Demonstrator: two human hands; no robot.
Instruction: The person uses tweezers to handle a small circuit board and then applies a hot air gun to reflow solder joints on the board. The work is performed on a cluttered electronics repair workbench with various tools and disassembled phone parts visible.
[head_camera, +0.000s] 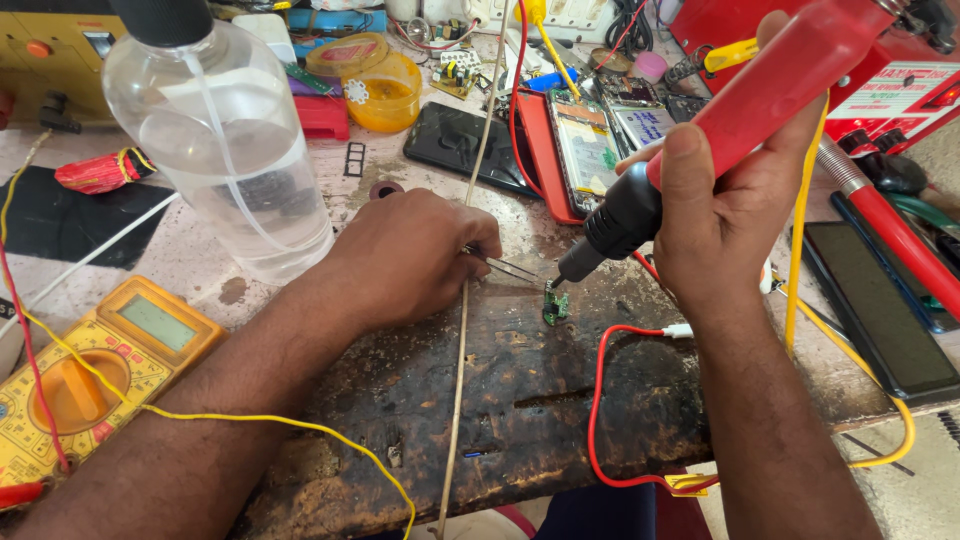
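Left hand (415, 255) knuckles up, fingers pressed together, pinching tweezers (510, 268); tips run rightward to small green circuit board (555, 303) on scorched wooden block (520, 390). Right hand (725, 215) wrapped tight round red hot-air tool (745, 110); black nozzle slants down-left, just above board's upper end. Board's long axis roughly vertical in view, between both hands, right nearer. Clear bottle (215, 140), yellow multimeter (95, 365) well left.

Small green circuit board (555, 305) flat on scorched wooden block; tweezers (510, 268) tips beside it; red hot-air tool (740, 110) nozzle just above
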